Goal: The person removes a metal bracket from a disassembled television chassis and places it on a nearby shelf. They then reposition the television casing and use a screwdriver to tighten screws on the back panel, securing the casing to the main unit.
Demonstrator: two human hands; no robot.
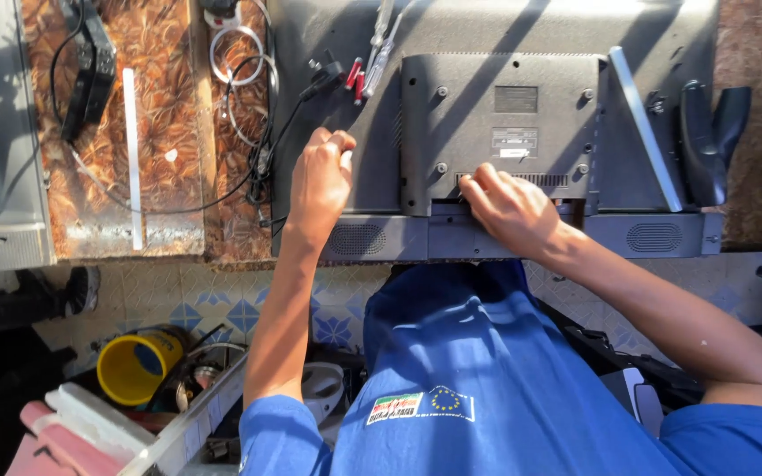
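Television [487, 132] face-down on the tabletop [160, 132], grey back up, raised rear cover [504, 123] in the middle. Left hand [319, 181] curled at the left of that cover, fingers bent onto the back panel, thumb tucked near the cover's edge; cannot tell whether anything small sits pinched inside. Right hand [509, 207] spread flat at the cover's lower edge, fingertips [478, 181] pushed into the vent slot, gripping nothing loose. Hands well apart, one on each side of the cover's lower left corner. Screwdrivers [372, 62] (red handles) lying on the back panel just above the left hand. Black cable [257, 167] trailing off the set's left edge across the patterned tabletop. Stand foot [707, 132] resting at the right end. Yellow tub [134, 366] down on the floor, lower left.
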